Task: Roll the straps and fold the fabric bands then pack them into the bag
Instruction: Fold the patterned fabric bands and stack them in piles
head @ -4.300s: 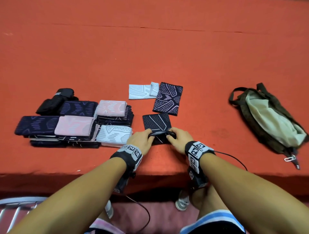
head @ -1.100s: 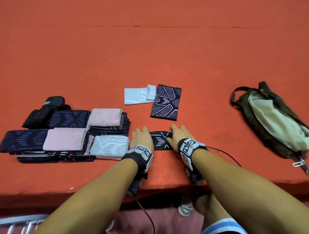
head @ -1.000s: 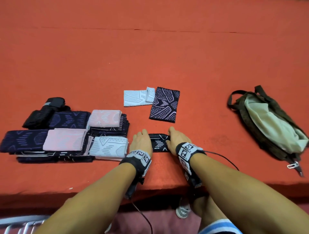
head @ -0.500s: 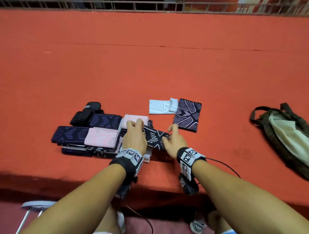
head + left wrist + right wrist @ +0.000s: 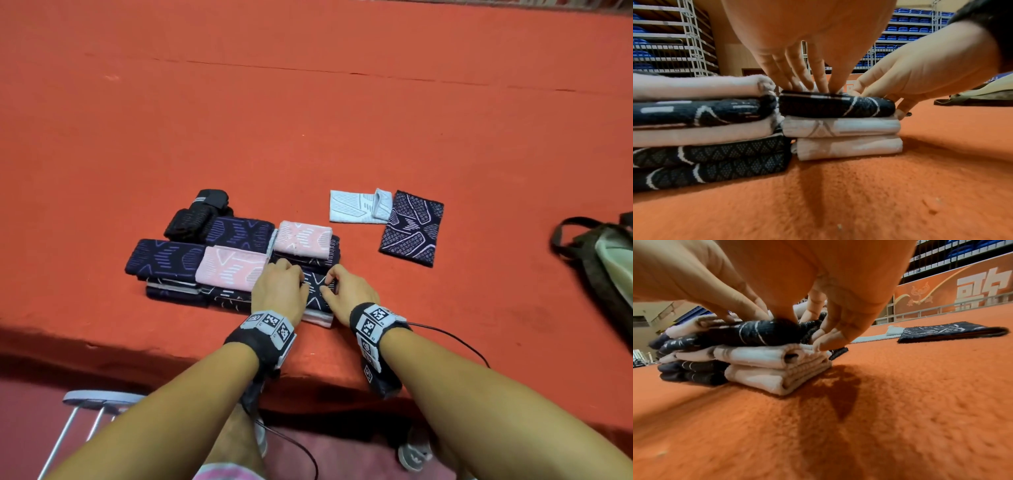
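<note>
Orange-red felt covers the table (image 5: 308,120) on which all items lie. Both hands rest on a folded black band with white line pattern (image 5: 835,105), which sits as the top layer of a short stack, directly over two folded white bands (image 5: 846,136). The left hand (image 5: 279,291) presses down on the band's left part with straight fingers (image 5: 797,71), holding nothing. The right hand (image 5: 349,291) takes the band's right end, its fingers (image 5: 830,335) curled over the edge and down the side of the stack. Just left of this stack stand taller stacks of folded bands in navy (image 5: 164,258), pink (image 5: 231,269) and black, with a second pink band (image 5: 303,238) behind; rolled black straps (image 5: 197,216) lie at the far left corner of the group. Farther back and to the right, apart from the stacks, an unfolded white band (image 5: 356,207) touches a flat navy band with a lattice pattern (image 5: 411,228). The olive-and-beige bag (image 5: 603,260) lies at the right edge of the head view, well apart from the hands.
</note>
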`<state>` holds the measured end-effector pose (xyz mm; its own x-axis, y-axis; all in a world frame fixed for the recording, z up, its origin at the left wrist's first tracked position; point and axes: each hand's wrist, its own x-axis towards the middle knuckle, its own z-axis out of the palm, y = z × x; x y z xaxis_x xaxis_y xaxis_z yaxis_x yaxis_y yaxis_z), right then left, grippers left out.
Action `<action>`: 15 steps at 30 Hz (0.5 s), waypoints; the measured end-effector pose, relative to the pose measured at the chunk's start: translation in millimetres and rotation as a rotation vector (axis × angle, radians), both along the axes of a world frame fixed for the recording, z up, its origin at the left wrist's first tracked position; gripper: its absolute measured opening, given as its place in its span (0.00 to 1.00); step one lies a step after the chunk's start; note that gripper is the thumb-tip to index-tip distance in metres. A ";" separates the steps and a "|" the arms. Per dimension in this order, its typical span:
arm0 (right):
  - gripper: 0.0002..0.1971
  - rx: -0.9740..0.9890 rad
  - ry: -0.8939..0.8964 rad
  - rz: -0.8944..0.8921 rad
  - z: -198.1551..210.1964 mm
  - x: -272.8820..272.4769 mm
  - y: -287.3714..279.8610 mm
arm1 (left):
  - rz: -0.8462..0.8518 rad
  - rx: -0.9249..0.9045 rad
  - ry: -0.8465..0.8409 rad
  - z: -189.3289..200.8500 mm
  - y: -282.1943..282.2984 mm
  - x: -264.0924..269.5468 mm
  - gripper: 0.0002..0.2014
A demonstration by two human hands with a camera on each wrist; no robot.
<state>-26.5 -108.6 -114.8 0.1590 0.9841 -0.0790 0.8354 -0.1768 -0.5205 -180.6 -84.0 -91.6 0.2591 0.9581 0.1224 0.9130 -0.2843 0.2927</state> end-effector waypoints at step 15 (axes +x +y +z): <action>0.11 -0.001 0.056 -0.100 13.8 76.6 -1.5 | -0.298 -0.039 -0.163 22.7 -21.5 72.2 0.12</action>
<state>50.1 -110.0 -101.0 0.2514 0.9636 -0.0912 0.7834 -0.2579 -0.5655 -108.5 -105.4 -68.9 0.5080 0.8481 0.1505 0.7318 -0.5171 0.4440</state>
